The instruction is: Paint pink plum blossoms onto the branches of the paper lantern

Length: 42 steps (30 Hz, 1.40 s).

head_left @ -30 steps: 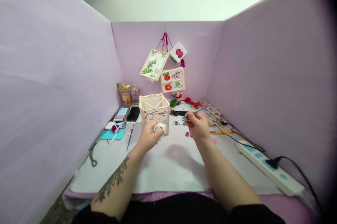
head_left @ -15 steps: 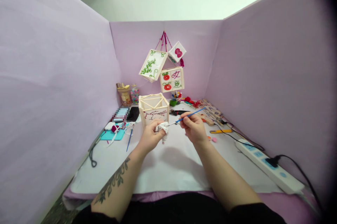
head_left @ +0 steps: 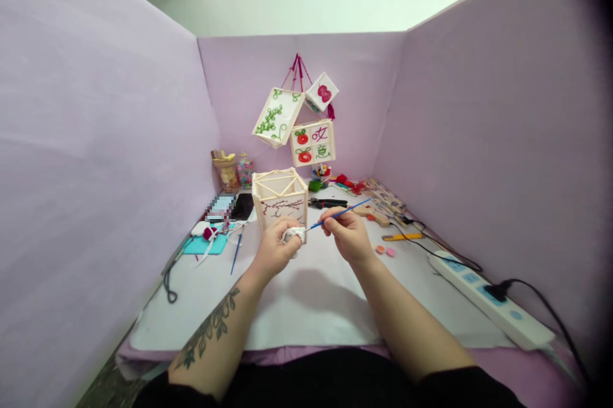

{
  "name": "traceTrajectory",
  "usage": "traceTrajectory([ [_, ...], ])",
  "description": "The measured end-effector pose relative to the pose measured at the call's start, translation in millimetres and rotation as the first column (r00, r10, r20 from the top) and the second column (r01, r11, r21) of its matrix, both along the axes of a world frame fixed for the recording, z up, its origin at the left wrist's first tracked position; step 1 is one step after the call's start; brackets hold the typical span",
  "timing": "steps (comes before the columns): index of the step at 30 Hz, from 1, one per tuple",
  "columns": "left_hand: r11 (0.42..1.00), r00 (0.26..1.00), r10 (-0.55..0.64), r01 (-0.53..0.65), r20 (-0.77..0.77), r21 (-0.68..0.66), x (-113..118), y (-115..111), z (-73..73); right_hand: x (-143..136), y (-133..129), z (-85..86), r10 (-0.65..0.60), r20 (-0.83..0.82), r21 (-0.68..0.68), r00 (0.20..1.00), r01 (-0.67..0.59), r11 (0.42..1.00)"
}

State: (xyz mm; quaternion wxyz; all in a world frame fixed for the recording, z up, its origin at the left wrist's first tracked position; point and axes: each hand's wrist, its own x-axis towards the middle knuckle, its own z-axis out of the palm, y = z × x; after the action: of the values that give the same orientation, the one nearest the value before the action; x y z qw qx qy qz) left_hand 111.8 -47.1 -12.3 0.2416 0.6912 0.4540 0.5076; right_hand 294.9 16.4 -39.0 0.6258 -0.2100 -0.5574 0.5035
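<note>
My left hand (head_left: 278,244) is closed around a crumpled white tissue (head_left: 295,235). In my right hand (head_left: 348,234) is a slim blue paintbrush (head_left: 341,212), pinched near its lower part, its tip at the tissue; the bristles are hidden in the folds. Just behind my left hand stands a wooden-stick lantern frame (head_left: 280,186), open at the top, with a branch of dark red blossoms painted on its front panel. A second blue brush (head_left: 236,255) lies on the table to the left.
Black-handled pliers (head_left: 328,203), a yellow cutter (head_left: 402,237) and small orange and pink discs (head_left: 385,251) lie right of the lantern. A power strip (head_left: 493,302) with cords runs along the right. Painted lanterns (head_left: 313,144) hang at the back; a turquoise pad (head_left: 205,244) lies left.
My right hand has shifted slightly left with the paintbrush, bringing it closer to the tissue. The tissue now looks more folded around the brush tip. My left hand has barely moved.
</note>
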Motion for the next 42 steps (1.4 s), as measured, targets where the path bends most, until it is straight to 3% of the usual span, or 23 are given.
traceTrajectory([
  [10,0.995,0.998,0.025,-0.02,0.053,-0.099,1.8,-0.1,-0.6,0.5,0.5,1.9,-0.015,0.014,-0.008,1.0,0.015,1.0],
  [26,0.997,0.998,0.06,-0.059,0.025,-0.054,1.0,1.1,2.9,-0.1,-0.1,2.8,-0.03,0.046,-0.042,0.998,0.032,0.999],
  [42,0.959,0.991,0.085,-0.053,0.104,-0.279,5.7,-7.2,12.1,0.5,3.0,2.4,-0.024,-0.012,-0.065,1.0,0.023,0.998],
])
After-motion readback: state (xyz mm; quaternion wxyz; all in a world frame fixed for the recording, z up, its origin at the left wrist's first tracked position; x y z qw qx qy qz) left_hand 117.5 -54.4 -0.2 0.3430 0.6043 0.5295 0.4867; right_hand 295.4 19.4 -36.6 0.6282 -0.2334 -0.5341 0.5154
